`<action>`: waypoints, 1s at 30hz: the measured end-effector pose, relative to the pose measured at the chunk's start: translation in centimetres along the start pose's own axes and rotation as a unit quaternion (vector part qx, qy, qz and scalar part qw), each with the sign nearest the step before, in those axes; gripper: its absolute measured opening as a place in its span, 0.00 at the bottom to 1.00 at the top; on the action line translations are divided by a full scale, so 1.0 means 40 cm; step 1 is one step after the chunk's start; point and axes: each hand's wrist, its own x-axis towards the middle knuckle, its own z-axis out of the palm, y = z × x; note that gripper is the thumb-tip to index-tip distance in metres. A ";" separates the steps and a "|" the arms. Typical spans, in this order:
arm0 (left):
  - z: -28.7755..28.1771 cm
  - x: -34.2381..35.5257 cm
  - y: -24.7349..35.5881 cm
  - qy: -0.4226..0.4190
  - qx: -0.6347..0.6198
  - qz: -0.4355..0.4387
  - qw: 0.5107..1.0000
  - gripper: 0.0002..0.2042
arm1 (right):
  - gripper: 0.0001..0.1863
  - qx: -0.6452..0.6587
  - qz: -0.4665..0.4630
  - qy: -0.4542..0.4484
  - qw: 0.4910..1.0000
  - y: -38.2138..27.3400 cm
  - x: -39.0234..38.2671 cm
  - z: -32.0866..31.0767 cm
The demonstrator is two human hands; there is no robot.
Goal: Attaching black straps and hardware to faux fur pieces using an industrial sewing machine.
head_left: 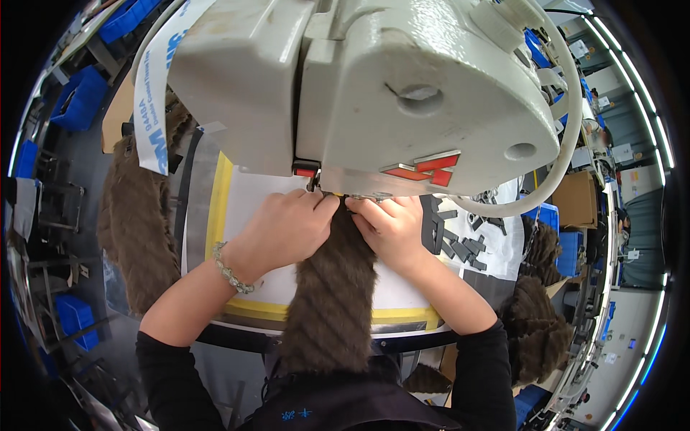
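A brown fur strip (pixel 332 302) runs from under the head of a pale grey sewing machine (pixel 431 72) down over the front edge of the white work surface (pixel 251 194). My left hand (pixel 291 226), a bracelet on its wrist, grips the strip's left side beside the presser foot (pixel 314 184), fingers curled. Opposite it, my right hand (pixel 388 226) pinches the strip's right side just below the machine head. The strip's far end is hidden beneath the machine and fingers.
More brown fur lies at the left (pixel 136 223) and right (pixel 535 330). Small dark pieces (pixel 463 244) sit right of my right hand. A white cable (pixel 568 144) loops around the machine's right side. Blue bins (pixel 72 100) and cartons (pixel 575 197) stand around the workstation.
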 end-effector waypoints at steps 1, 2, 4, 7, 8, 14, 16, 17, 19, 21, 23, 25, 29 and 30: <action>-0.003 0.003 0.000 -0.001 0.000 0.001 1.000 0.14 | 0.09 -0.002 0.001 -0.005 1.000 0.000 -0.001 0.000; -0.006 0.007 0.001 0.001 -0.006 -0.010 1.000 0.15 | 0.09 -0.002 0.002 -0.005 1.000 0.000 -0.001 -0.001; -0.009 0.014 0.001 0.001 -0.011 -0.019 1.000 0.15 | 0.08 -0.009 0.007 -0.008 1.000 -0.002 0.001 -0.003; -0.009 0.022 -0.004 -0.012 -0.037 -0.016 0.999 0.15 | 0.08 -0.018 0.005 0.013 1.000 -0.003 0.007 -0.001; -0.007 0.025 -0.007 -0.019 -0.044 -0.019 0.999 0.15 | 0.08 -0.018 0.006 0.014 1.000 -0.004 0.008 -0.001; 0.018 0.019 -0.013 -0.033 -0.011 -0.011 0.999 0.10 | 0.12 -0.019 0.013 -0.004 1.000 -0.018 0.000 -0.008; 0.023 0.016 -0.007 -0.028 0.022 0.000 0.999 0.09 | 0.12 -0.018 0.027 -0.012 0.999 -0.026 -0.001 -0.013; 0.021 0.017 -0.003 -0.032 0.034 -0.003 0.999 0.08 | 0.12 -0.016 0.029 -0.014 0.999 -0.026 -0.003 -0.014; 0.026 0.015 -0.003 -0.038 0.048 -0.006 0.998 0.07 | 0.11 -0.011 0.036 -0.011 0.999 -0.026 -0.002 -0.013; 0.042 0.009 -0.011 -0.024 0.034 -0.005 0.999 0.07 | 0.11 -0.006 0.044 -0.008 0.999 -0.026 0.002 -0.009; 0.045 0.012 -0.015 -0.019 0.001 -0.009 1.000 0.07 | 0.09 0.029 0.070 -0.011 0.997 -0.022 0.006 -0.012; 0.043 0.014 -0.017 -0.013 -0.032 -0.013 0.999 0.08 | 0.09 0.045 0.068 -0.004 0.997 -0.016 0.011 -0.010; 0.021 0.025 -0.006 -0.026 -0.044 -0.033 0.998 0.08 | 0.09 0.074 0.082 -0.016 0.994 -0.013 0.013 -0.015; 0.016 0.027 -0.003 -0.029 -0.054 -0.048 0.997 0.07 | 0.09 0.072 0.081 -0.016 0.994 -0.012 0.012 -0.016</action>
